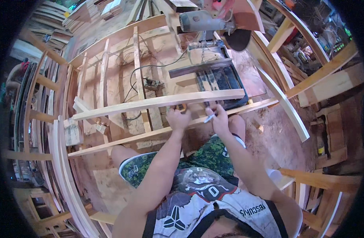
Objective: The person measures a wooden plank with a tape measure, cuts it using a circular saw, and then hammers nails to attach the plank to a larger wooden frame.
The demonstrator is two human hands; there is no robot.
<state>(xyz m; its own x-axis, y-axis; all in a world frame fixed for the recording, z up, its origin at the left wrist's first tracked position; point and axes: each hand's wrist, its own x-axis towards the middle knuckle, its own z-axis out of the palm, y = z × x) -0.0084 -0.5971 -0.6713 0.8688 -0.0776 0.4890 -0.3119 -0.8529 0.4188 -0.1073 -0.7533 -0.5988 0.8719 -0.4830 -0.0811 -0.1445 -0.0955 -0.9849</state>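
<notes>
A long, pale wooden batten (158, 103) lies crosswise in front of me, its right end on the dark base (229, 85) of a cut-off saw. My left hand (178, 119) is closed around a small orange and black tape measure (182, 107), right against the batten's near edge. To its right, my right hand (219, 121) pinches a white pen-like marker (208, 118), its fingers close under the same edge. Whether a tape blade runs between the hands I cannot make out. Beyond the batten, the saw's grey motor (195, 20) and dark round blade (238, 40) are raised.
A slatted wooden frame (137, 59) spreads around the saw, one rail (162, 132) passing by my knees. A dark cable (150, 67) loops across it. A curved wooden piece (287, 105) leans at the right. Stacked boards (47, 20) stand far left, where another person (17, 75) is partly visible.
</notes>
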